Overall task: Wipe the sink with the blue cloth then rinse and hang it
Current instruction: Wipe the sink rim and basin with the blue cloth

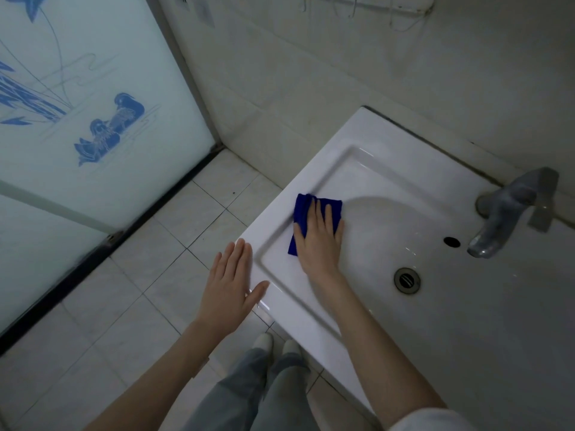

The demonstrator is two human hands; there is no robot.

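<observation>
A white ceramic sink [367,141] fills the right half of the head view. A folded blue cloth [303,209] lies on the sink's left inner ledge, at the edge of the basin. My right hand [320,237] presses flat on the cloth with fingers spread, covering its lower right part. My left hand [230,290] hovers open and flat over the sink's front left corner, thumb touching the rim, holding nothing. The drain [407,280] sits in the basin to the right of my right hand.
A grey faucet [510,209] stands at the sink's back right, with an overflow hole [451,241] below it. A wire rack [370,9] hangs on the tiled wall above. A frosted glass door [93,119] with blue duck prints stands at left. My feet [277,345] rest on the tiled floor.
</observation>
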